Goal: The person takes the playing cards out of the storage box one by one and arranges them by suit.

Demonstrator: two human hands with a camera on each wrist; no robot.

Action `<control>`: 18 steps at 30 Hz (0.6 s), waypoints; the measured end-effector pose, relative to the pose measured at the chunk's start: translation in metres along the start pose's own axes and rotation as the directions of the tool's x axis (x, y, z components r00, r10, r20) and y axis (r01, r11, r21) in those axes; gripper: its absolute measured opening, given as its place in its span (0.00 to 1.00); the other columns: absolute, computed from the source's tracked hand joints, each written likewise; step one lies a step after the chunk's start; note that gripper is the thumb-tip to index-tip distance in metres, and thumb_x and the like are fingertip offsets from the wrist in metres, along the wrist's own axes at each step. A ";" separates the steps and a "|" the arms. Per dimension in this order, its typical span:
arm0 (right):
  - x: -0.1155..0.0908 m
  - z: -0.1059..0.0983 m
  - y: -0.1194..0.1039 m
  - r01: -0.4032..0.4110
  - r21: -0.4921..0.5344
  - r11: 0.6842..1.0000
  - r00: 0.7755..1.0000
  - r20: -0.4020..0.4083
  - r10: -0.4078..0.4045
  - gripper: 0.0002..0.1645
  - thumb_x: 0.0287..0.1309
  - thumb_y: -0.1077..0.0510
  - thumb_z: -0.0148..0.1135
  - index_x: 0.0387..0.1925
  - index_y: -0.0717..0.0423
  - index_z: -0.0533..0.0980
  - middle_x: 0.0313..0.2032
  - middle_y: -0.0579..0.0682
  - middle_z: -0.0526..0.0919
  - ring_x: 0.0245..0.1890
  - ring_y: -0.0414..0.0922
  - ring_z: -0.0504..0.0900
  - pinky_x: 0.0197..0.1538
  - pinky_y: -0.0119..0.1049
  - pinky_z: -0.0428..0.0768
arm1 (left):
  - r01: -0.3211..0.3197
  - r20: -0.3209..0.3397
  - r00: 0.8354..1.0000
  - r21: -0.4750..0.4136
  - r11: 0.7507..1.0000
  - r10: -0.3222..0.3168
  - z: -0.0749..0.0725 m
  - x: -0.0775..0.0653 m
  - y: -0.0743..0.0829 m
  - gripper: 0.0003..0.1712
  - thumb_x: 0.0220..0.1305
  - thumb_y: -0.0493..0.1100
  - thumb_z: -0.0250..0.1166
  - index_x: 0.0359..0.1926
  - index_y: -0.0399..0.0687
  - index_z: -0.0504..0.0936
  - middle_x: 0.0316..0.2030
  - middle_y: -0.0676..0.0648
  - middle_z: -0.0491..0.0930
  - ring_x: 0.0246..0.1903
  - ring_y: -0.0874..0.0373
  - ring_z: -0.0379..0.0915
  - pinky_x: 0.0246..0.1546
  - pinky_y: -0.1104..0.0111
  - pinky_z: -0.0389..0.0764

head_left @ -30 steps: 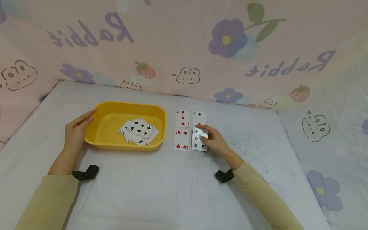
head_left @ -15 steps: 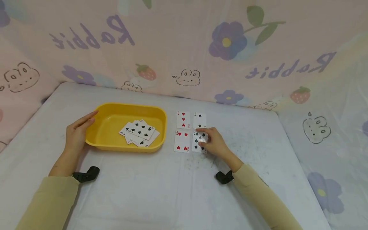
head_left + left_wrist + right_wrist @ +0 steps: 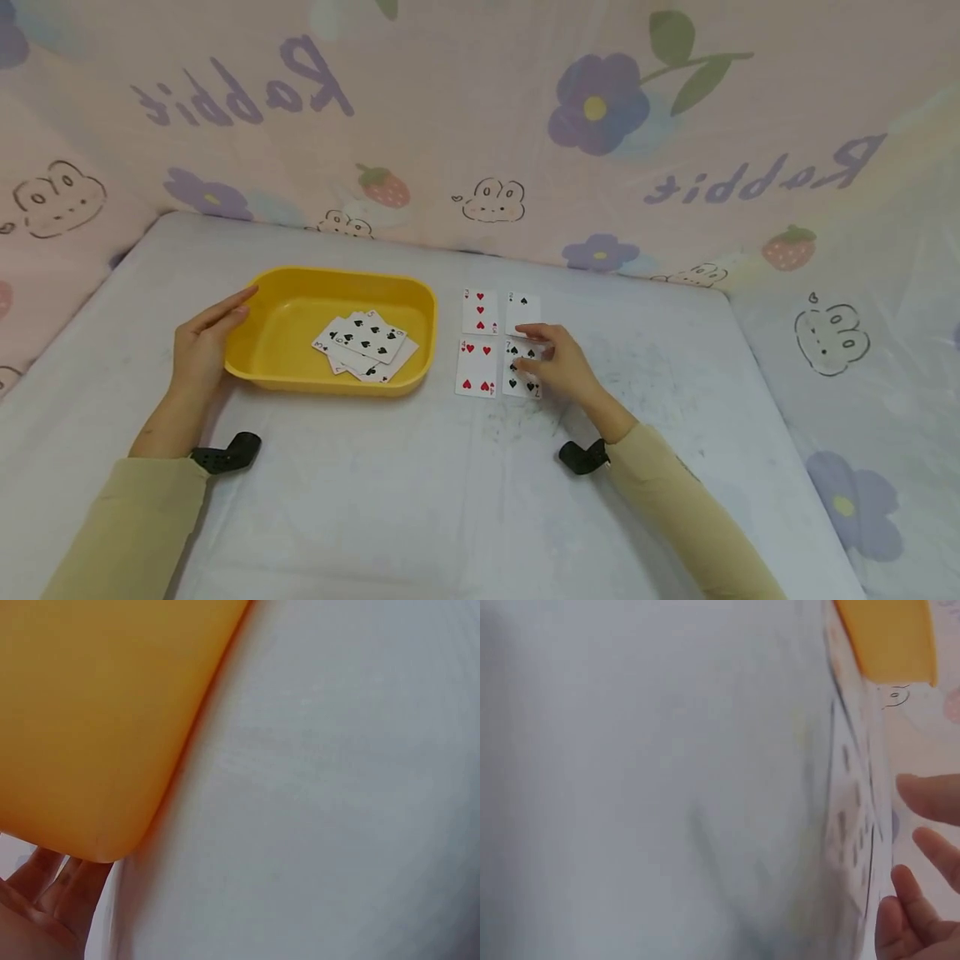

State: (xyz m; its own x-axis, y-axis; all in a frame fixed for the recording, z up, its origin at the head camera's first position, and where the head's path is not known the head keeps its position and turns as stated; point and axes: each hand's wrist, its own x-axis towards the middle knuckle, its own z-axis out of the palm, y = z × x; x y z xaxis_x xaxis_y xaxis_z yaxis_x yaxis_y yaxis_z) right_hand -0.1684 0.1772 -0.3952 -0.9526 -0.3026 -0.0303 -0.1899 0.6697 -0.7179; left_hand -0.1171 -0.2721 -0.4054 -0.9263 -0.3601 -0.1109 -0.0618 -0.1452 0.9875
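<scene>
My left hand (image 3: 198, 350) rests against the left end of a yellow tray (image 3: 277, 342), fingers extended along its outer wall; the left wrist view shows fingers (image 3: 79, 896) at the wall. Inside the tray lies a loose pile of playing cards (image 3: 369, 337), a six of spades on top. My right hand (image 3: 566, 367) is over the seven of spades (image 3: 513, 385), thumb and fingers spread apart. In the right wrist view the fingertips stand clear of the card (image 3: 847, 832). Beside it lie a four of hearts (image 3: 476, 367), three of hearts (image 3: 478, 311) and two of spades (image 3: 522, 304).
A white cloth (image 3: 390, 492) covers the table. Patterned fabric (image 3: 435, 125) hangs behind and at both sides. Black wrist cameras (image 3: 238, 452) sit on the wrists. The tray stands just left of the face-up cards.
The seven of spades, tilted under my right fingers a second ago, now lies flat below the two of spades. My right fingers have come off it slightly. The left hand keeps its place.
</scene>
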 end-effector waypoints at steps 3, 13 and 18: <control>0.004 0.002 -0.006 -0.031 0.058 0.998 1.000 -0.002 0.031 0.30 0.54 0.59 0.68 0.60 0.57 0.73 0.57 0.59 0.75 0.57 0.54 0.71 0.56 0.48 0.75 | 0.010 -0.003 1.000 0.007 1.000 -0.010 -0.001 0.001 0.000 0.21 0.67 0.47 0.61 0.60 0.53 0.78 0.50 0.70 0.79 0.66 0.70 0.59 0.64 0.86 0.58; 0.021 0.014 -0.040 -0.067 0.316 0.946 0.997 -0.004 0.072 0.27 0.55 0.57 0.66 0.58 0.54 0.75 0.60 0.55 0.74 0.60 0.51 0.70 0.62 0.47 0.71 | 0.013 -0.009 1.000 0.007 1.000 -0.013 -0.002 0.002 -0.001 0.21 0.67 0.47 0.61 0.60 0.52 0.78 0.50 0.71 0.79 0.66 0.70 0.59 0.64 0.85 0.58; 0.031 0.023 -0.063 -0.036 0.390 0.920 0.999 -0.010 0.043 0.26 0.55 0.58 0.66 0.56 0.57 0.75 0.58 0.57 0.75 0.58 0.50 0.73 0.61 0.44 0.72 | 0.006 -0.009 1.000 0.019 1.000 -0.006 -0.001 0.002 -0.001 0.21 0.67 0.47 0.61 0.60 0.52 0.78 0.49 0.71 0.79 0.66 0.70 0.59 0.64 0.85 0.57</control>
State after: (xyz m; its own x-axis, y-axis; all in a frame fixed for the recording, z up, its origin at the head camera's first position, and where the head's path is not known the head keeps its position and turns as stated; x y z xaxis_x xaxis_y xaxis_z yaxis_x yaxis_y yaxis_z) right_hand -0.1807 0.1097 -0.3672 -0.9623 -0.2666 -0.0541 -0.0480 0.3621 -0.9309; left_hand -0.1186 -0.2739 -0.4071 -0.9224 -0.3677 -0.1180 -0.0748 -0.1296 0.9887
